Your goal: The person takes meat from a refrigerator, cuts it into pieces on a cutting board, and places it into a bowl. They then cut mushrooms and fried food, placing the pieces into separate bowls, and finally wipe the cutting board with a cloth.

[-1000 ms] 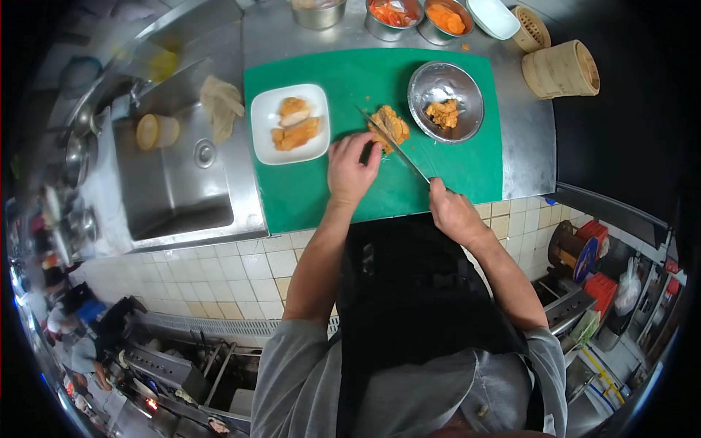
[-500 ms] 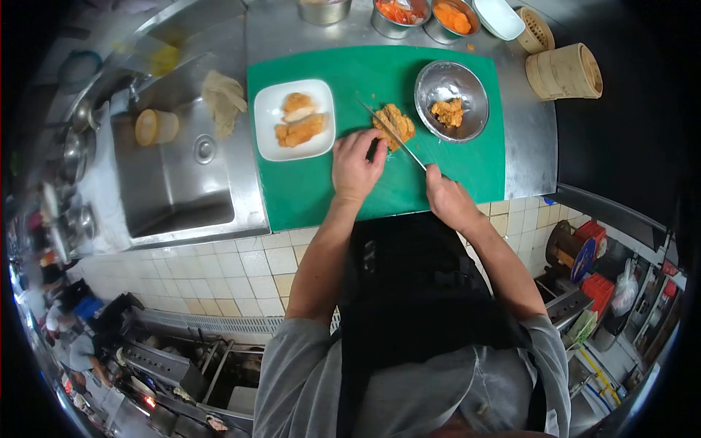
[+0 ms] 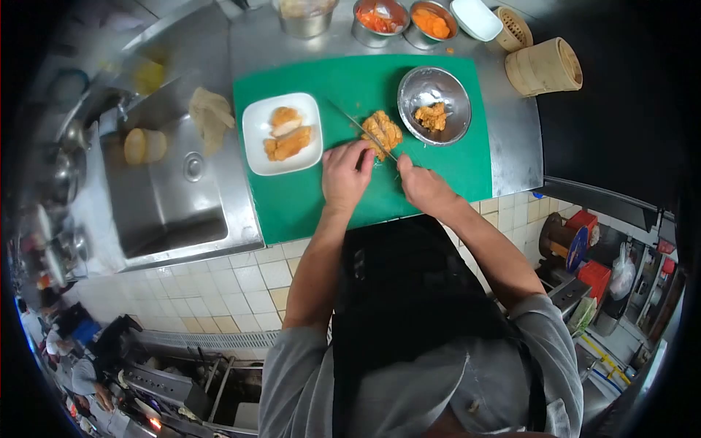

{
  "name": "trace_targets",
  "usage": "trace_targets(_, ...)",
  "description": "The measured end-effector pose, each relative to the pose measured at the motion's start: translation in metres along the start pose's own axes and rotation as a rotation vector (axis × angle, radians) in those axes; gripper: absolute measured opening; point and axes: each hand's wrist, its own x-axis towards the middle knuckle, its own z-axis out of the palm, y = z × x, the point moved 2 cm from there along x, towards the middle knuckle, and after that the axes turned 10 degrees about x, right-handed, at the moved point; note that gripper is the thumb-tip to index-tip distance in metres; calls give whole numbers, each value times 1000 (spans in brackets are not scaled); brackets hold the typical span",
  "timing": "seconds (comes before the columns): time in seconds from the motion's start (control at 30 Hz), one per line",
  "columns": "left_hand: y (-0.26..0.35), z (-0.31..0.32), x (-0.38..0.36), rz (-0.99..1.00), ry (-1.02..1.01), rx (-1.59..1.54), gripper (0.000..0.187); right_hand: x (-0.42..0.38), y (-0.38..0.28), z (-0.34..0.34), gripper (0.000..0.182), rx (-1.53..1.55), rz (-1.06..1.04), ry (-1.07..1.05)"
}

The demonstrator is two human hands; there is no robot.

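A piece of golden fried chicken [image 3: 385,130] lies on the green cutting board [image 3: 445,179]. My left hand [image 3: 346,175] has its fingers curled and pressed against the near left side of that piece. The handle of a knife [image 3: 350,120] is gripped in my right hand [image 3: 426,188], and its long blade lies slantwise across the chicken, tip pointing up and left. Left of the chicken, a white square plate [image 3: 252,150] holds sliced fried pieces. To the right sits a metal bowl [image 3: 454,98] with another fried piece inside.
Behind the board stand metal tubs of orange slices [image 3: 431,24] and red pieces [image 3: 380,18], a white dish [image 3: 478,20] and a bamboo steamer [image 3: 544,67]. A sink [image 3: 164,197] with a cloth [image 3: 210,117] on its edge is at left. Other people appear far lower left.
The knife and my right hand have moved forward and left, so the blade reaches further past the chicken. My left hand stays at the chicken. The whole view has shifted slightly.
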Motion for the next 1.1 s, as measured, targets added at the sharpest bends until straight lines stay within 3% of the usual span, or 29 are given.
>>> trace_targets(0.1,0,0,0,21,39,9,18,-1,-1,-8,18,27,-35,20)
trace_targets(0.23,0,1,-3,58,52,54,28,-64,24,-18,19,191,-94,111)
trace_targets(0.3,12,1,-7,-182,-107,66,59,-102,43,-17,20,316,5,240)
trace_targets(0.33,27,-3,-1,-177,-114,72,59,-120,54,-15,20,326,7,242)
trace_targets(0.4,57,-11,21,-393,-300,212,96,-149,80,-8,18,489,165,297)
trace_targets(0.5,79,2,45,-457,-406,324,108,-182,103,2,17,498,205,362)
trace_targets(0.73,81,25,53,-375,-431,433,94,-208,130,3,15,611,221,426)
trace_targets(0.8,77,25,51,-232,-481,533,93,-214,139,3,15,614,208,431)
trace_targets(0.87,89,22,48,-273,-449,566,92,-216,151,12,14,535,269,430)
trace_targets(1.03,81,26,51,-324,-404,595,81,-211,150,18,11,639,179,434)
trace_targets(1.1,79,28,57,-345,-535,526,72,-211,149,18,11,649,184,423)
